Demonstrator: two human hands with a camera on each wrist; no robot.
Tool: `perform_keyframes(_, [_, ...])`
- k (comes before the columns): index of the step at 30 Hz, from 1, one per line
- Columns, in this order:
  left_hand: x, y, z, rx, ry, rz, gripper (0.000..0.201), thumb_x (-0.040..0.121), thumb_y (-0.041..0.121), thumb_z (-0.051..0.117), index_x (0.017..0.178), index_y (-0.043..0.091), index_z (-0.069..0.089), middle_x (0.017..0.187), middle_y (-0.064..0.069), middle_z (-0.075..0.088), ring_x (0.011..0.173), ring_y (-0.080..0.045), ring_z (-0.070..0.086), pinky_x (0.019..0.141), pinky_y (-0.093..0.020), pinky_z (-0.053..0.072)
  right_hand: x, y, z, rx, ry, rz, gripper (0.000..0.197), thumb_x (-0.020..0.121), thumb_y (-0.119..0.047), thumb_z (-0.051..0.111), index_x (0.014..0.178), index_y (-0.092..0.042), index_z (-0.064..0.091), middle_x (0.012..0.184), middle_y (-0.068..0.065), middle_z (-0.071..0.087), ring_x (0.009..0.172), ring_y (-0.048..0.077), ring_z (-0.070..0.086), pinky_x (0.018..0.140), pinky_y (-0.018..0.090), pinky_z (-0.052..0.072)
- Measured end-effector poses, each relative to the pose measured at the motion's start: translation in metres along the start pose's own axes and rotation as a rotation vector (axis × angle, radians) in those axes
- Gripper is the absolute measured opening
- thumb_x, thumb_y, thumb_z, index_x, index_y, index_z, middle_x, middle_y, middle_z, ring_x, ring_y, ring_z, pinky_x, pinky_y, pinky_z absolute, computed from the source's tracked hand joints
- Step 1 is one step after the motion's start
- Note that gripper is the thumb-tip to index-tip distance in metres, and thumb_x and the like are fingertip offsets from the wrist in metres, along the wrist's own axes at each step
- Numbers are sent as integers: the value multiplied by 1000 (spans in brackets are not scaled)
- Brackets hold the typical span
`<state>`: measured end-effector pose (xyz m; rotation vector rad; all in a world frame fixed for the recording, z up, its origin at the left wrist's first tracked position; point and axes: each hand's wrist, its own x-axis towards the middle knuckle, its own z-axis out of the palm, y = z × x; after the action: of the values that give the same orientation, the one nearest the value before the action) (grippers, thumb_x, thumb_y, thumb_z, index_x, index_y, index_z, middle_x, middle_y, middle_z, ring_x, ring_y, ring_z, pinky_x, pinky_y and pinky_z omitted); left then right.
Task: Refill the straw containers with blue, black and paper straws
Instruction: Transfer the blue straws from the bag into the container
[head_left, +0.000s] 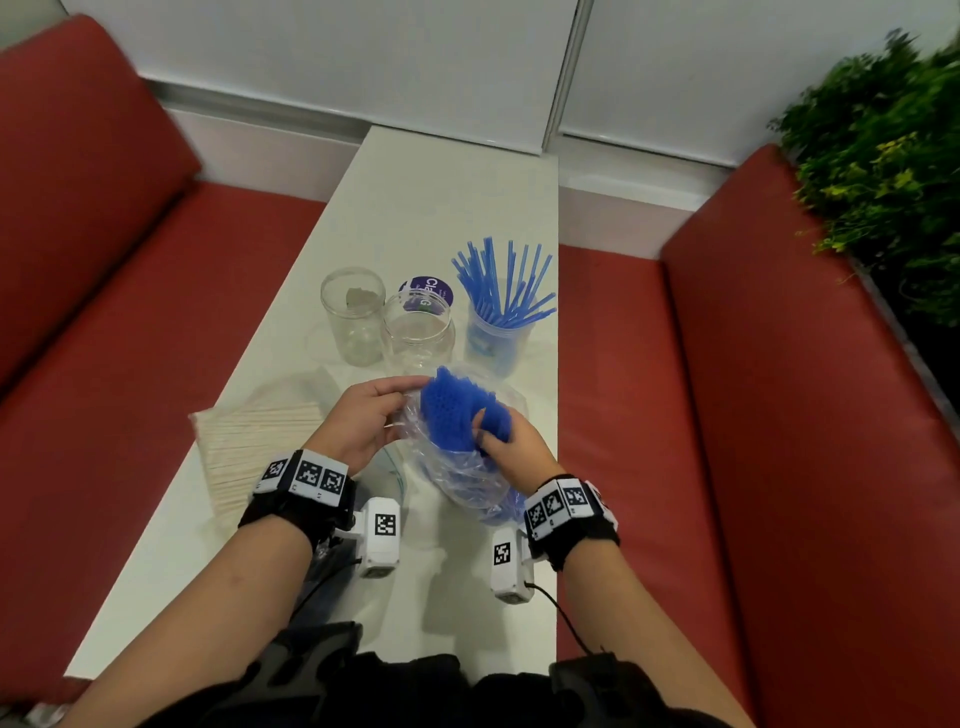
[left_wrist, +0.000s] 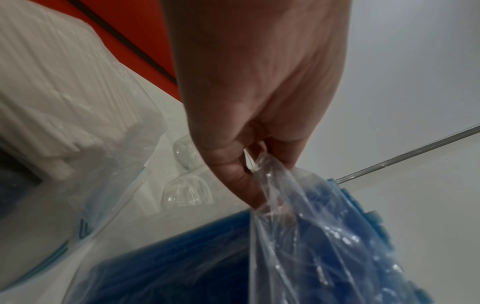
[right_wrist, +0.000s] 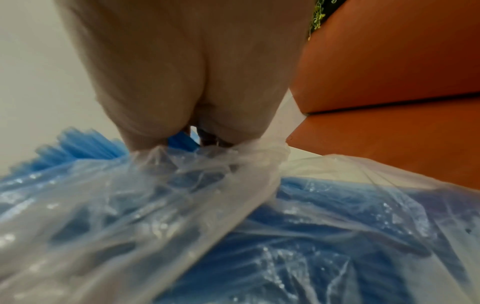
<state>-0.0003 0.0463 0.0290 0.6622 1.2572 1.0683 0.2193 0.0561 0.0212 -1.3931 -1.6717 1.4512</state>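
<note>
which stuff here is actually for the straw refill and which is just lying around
For the job:
- clear bag of blue straws, held by left hand and right hand
- container of blue straws
- two empty clear jars
- pack of paper straws

Just there:
- purple lid
- red benches
- plant

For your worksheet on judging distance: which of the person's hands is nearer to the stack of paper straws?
Left. The left hand is just right of the paper straws, pinching the plastic bag; the right hand is beyond the bag.
</note>
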Motion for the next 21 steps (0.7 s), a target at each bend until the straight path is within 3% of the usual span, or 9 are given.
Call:
perform_keyframes(1, [-1,1,0,-3,-2,3,51,96,-10,41,94,21,83,91,-11,71,74,-20,60,63,-28,59,0,-2,-1,2,8,-20,12,96,-4,54,99,-14,60,88,11,66,74,15,60,67,29,50])
perform_keyframes(5, [-2,3,-1,-1,-14,17,52,95,-11,41,95,20,82,94,-15,67,73,-20,59,63,-28,58,2,-10,-5,38,59,-65,15,95,-5,56,96,-20,53,84,-5,58,64,-5,55,61,11,47])
perform_keyframes(10, [-2,3,-1,7,-21,19,53,93,-11,42,94,22,83,100,-19,64,81,-27,56,65,-31,57,-5,-4,0,86,-89,25,41,80,3,58,112,-23,57,95,-5,65,71,-2,66,60,16,50])
perform_keyframes(12, [-1,2,-1,18,-20,18,53,93,-11,41,93,23,83,102,-20,64,88,-30,54,68,-33,56,-7,0,3,46,-93,14,35,81,5,59,103,-23,62,85,-10,66,67,1,63,59,18,48])
perform_keyframes(15, [-1,2,-2,13,-14,13,52,94,-11,41,93,21,82,104,-19,66,88,-28,55,65,-29,58,-6,-1,3,40,-67,-1,29,84,0,57,92,-27,65,70,-17,67,60,-5,59,58,14,46])
perform_keyframes(17, [-1,3,-3,8,-17,12,52,94,-11,41,94,21,82,102,-18,68,87,-29,56,66,-30,59,-3,-5,1,14,-68,-22,28,91,-2,57,102,-27,65,83,-16,70,70,-7,62,66,13,48])
perform_keyframes(19, [-1,4,-4,13,-23,13,52,94,-11,41,95,20,82,99,-16,71,88,-29,58,70,-33,60,1,-10,-2,26,-37,-62,26,97,-7,58,112,-27,60,100,-9,69,87,-3,63,81,18,49])
perform_keyframes(21, [-1,4,-5,10,-28,15,51,94,-11,41,96,19,82,98,-15,73,87,-28,60,71,-34,60,6,-17,-4,70,42,-101,21,99,-13,59,110,-30,56,107,-5,68,95,1,62,88,22,48])
